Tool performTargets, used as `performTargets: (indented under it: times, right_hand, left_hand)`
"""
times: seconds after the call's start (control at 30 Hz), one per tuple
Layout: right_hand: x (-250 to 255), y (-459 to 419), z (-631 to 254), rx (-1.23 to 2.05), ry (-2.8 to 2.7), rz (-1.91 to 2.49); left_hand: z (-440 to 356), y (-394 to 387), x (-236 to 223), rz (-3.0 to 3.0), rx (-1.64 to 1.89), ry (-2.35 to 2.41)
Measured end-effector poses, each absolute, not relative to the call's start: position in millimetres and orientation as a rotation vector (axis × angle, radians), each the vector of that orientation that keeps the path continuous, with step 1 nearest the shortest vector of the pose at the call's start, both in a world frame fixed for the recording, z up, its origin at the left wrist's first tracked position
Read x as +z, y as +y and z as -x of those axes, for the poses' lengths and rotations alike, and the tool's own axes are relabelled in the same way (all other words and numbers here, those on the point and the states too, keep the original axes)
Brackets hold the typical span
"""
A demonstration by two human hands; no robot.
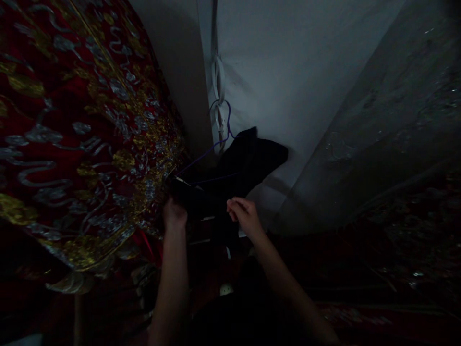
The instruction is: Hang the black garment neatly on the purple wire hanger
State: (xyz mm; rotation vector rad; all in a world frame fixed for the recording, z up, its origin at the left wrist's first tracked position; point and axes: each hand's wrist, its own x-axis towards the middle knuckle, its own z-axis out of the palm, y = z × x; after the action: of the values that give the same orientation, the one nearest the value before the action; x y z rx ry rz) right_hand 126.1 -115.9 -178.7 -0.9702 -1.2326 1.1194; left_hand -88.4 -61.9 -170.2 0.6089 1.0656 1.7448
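A: Main thing?
B: Dark garment, centre, in front of the pale wall. It's with a purple hanger.
A: Hanger on what?
B: Its hook is up at the white rings, one above the other on the wall.
A: Left hand?
B: Left hand is at the garment's left side, right beside the red cloth with gold and silver embroidery. Fingers lost in shadow; can't tell if it's gripping.
A: Right hand?
B: Right hand is at the garment's lower front, fingers curled in toward the thumb. Too dark to tell whether fabric is pinched there.
A: Anything else?
B: Glossy sheet on the right, looks see-through, well apart from both hands. Lower part's very dark, details unclear.
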Motion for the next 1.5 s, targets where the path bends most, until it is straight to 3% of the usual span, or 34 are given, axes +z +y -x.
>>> performTargets:
  times: [0.17, 0.33, 0.57, 0.7, 0.83, 0.93, 1.3, 1.43, 1.5]
  right_hand:
    - [-198.5, -115.9, -140.1, 1.030, -1.113, 1.105]
    - [-210.0, -123.7, -147.4, 0.792, -1.377, 1.156]
    - [-195.0, -122.3, -147.4, 0.986, -1.458, 1.037]
    - [-168.2, -110.7, -176.1, 1.228, -1.590, 1.040]
    - [-144.1, -72.2, -194.8, 0.755, -1.570, 0.959]
    - [-145.1, -35.7, -194.5, 0.569, -1.426, 1.072]
    - [-151.9, -30.0, -223.3, 0.643, -1.453, 1.313]
    - [-142.9, -49.9, -223.1, 0.700, -1.527, 1.193]
    - [-141.9, -59.8, -220.5, 0.712, -1.579, 1.145]
  left_hand:
    - [44.2, -89.8, -218.7, -0.621, 1.575, 1.138]
    - [11.1, -106.0, -187.4, -1.009, 1.548, 0.973]
    - [-2.5, -124.5, -169.0, -1.736, 1.340, 0.966]
    - [26.9, -129.3, -190.9, -1.774, 0.775, 0.903]
    - [65.1, -135.9, -201.8, -1.861, 0.282, 0.989]
    - [95.2, -135.6, -191.4, -1.942, 0.390, 1.245]
    - [121.4, -100.6, -92.3, -2.171, 0.995, 1.697]
    - [110.0, -80.4, -68.2, -2.297, 1.069, 1.709]
    - [108.3, -63.8, -67.8, -2.292, 0.945, 1.720]
